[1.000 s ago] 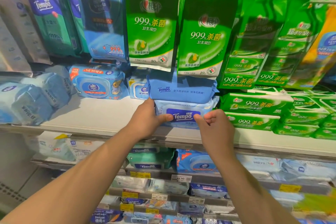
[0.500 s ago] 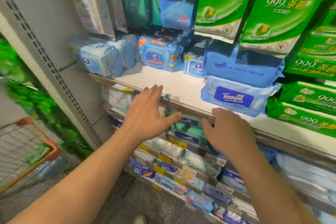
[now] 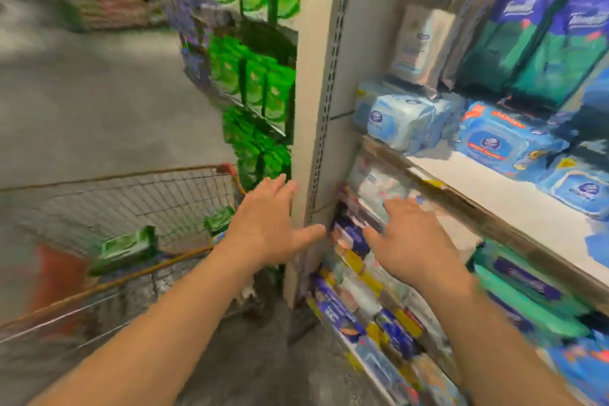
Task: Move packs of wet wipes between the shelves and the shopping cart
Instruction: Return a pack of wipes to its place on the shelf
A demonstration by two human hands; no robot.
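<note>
The picture is blurred by motion. My left hand [image 3: 268, 224] is open with fingers spread, in front of the shelf's upright post, holding nothing. My right hand [image 3: 408, 237] is open too, palm down, in front of the lower shelves. A wire shopping cart [image 3: 138, 208] with an orange rim stands at the lower left. A green pack of wet wipes [image 3: 123, 249] lies in it, and a second green pack [image 3: 219, 219] near its far corner. Pale blue wipe packs [image 3: 402, 122] and brighter blue packs [image 3: 501, 142] rest on the white shelf [image 3: 514, 198] at the right.
A grey perforated upright post [image 3: 324, 99] separates this shelf bay from green hanging packs [image 3: 260, 82] on the left. Blue and green hanging packs [image 3: 540, 33] fill the upper right. Lower shelves [image 3: 369, 300] hold mixed packs with yellow price tags. Grey floor [image 3: 99, 102] stretches left.
My hands let go of the blue Tempo pack on the shelf and drew back, open. My view swung left, bringing the cart and the shelf's post into sight.
</note>
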